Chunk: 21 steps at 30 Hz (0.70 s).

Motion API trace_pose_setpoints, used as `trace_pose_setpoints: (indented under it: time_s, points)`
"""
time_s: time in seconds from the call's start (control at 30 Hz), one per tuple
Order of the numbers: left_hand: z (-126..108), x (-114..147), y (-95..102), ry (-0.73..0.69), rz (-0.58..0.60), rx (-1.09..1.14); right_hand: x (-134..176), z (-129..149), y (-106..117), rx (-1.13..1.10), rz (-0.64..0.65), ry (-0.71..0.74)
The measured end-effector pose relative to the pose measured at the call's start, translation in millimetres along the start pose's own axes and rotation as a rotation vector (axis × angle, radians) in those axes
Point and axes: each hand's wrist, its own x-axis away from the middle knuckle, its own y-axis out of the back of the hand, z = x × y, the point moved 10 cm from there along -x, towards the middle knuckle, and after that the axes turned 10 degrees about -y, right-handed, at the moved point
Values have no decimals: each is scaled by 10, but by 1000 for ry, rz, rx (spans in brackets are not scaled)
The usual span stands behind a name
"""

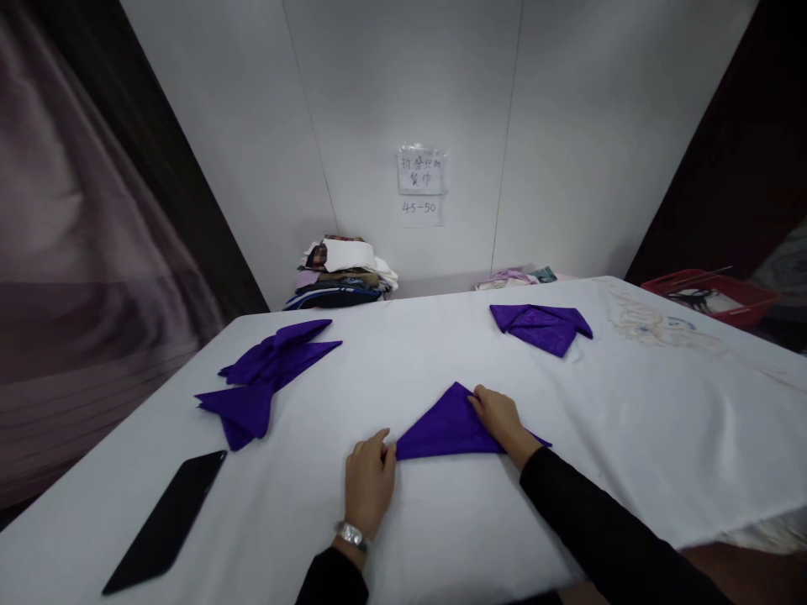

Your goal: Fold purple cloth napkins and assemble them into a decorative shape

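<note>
A purple cloth napkin (449,427), folded into a triangle, lies on the white-covered table (466,521) with its long edge towards me and its peak pointing away. My left hand (369,475), with a silver watch on the wrist, pinches the triangle's left corner. Near the peak, my right hand (498,413) grips the sloping right edge between thumb and fingers. The right forearm and hand cover part of that side, and a thin purple tip shows beyond the wrist.
Folded purple napkins (249,412) lie at the left, another napkin (542,326) at the back right. A black tablet-like slab (167,521) rests at front left. Stacked cloths (344,273) stand beyond the far edge; a red basket (712,298) is at right. Handwritten paper signs (421,185) hang on the wall.
</note>
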Motion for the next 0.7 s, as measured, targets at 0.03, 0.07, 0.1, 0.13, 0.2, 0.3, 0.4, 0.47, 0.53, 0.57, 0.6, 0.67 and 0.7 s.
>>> trace_pose_setpoints:
  time_s: [0.03, 0.07, 0.1, 0.13, 0.2, 0.3, 0.4, 0.47, 0.53, 0.57, 0.6, 0.67, 0.7]
  points:
    - [-2, -2, -2, -1, 2, -2, -1, -4, -3, 3, 1, -3]
    - [-5, -3, -3, -2, 3, -3, -3, -7, -6, 6, 4, -5]
    - [-6, -4, -2, -3, 3, -4, -4, -7, -8, 7, 6, -5]
    - [-7, -4, 0, -5, 0, -5, -6, -8, -10, 8, 7, -6]
    - [-8, -3, 8, -9, -9, -9, -10, -10, -15, 11, 13, -9]
    - [-13, -2, 21, -19, -23, -16, -14, -9, -13, 16, 9, -9]
    - [-18, -6, 20, -22, -25, -22, -16, -5, -8, 18, 0, -7]
    - [-26, -11, 16, -24, -22, -26, -18, -8, -11, 21, 4, -12]
    - [-28, -12, 12, -21, -16, -34, -18, -10, -13, 20, 12, -16]
    - [-25, -10, 8, -18, -12, -40, -17, -10, -13, 19, 16, -19]
    - [-21, -8, 3, -16, -6, -46, -16, -10, -12, 19, 18, -21]
    - [-10, -3, -3, -15, 4, -57, -12, -8, -8, 18, 21, -22]
    - [-5, -3, -4, -17, 9, -60, -9, -4, -5, 18, 20, -20]
